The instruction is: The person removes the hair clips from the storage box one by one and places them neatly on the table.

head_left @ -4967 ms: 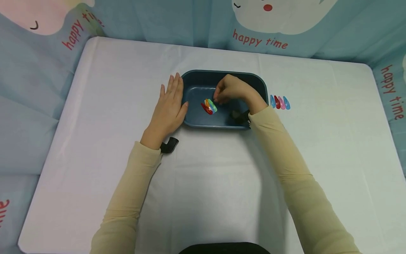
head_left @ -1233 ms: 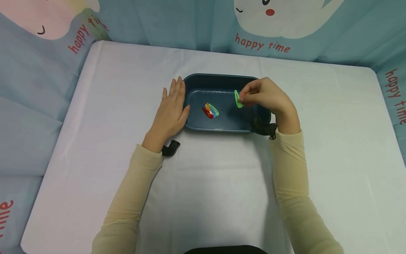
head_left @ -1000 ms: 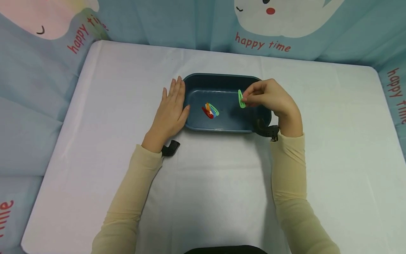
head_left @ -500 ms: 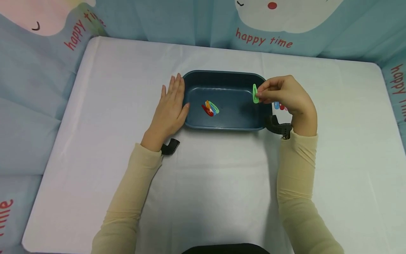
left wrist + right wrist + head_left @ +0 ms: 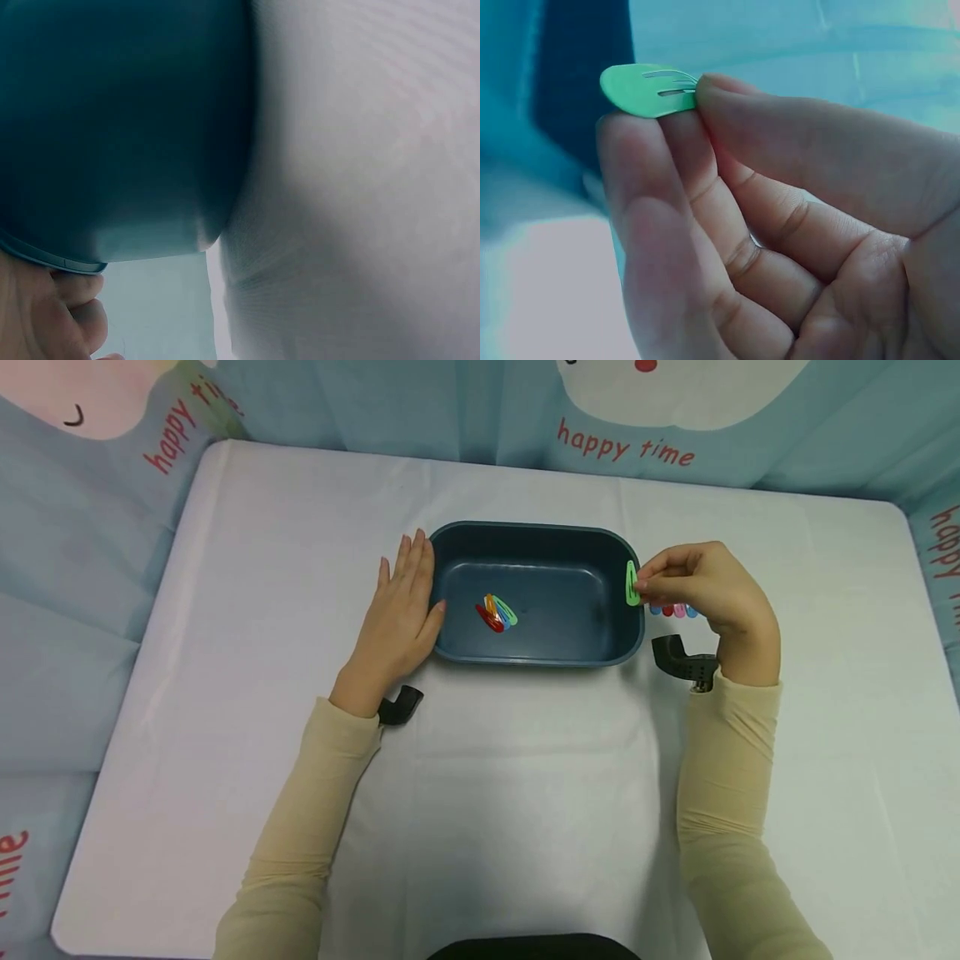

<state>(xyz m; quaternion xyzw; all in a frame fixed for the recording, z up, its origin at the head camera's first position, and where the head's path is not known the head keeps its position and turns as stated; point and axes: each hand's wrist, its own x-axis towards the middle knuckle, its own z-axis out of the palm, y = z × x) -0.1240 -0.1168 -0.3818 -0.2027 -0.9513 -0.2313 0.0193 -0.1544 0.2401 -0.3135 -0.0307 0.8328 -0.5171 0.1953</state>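
My right hand (image 5: 708, 585) pinches a light green snap hair clip (image 5: 632, 583) between thumb and fingers, above the right rim of a dark blue tray (image 5: 555, 647). In the right wrist view the green clip (image 5: 649, 90) shows its rounded end and slots. Straight-fingered, my left hand (image 5: 397, 614) rests against the tray's left side; the left wrist view has its fingers (image 5: 56, 319) by the rim. Inside the tray lies a small pile of hair clips (image 5: 497, 613) in red, orange, blue and green. Beyond the right rim, a row of clips (image 5: 678, 610) is partly hidden by the right hand.
The tray stands on a table with a white cloth (image 5: 517, 793). A pale blue curtain (image 5: 405, 410) with printed words hangs behind the table. Black wrist mounts (image 5: 682, 662) sit at both wrists.
My right hand has come out of the tray with a green clip and moved right to its rim. The left hand stays at the left side.
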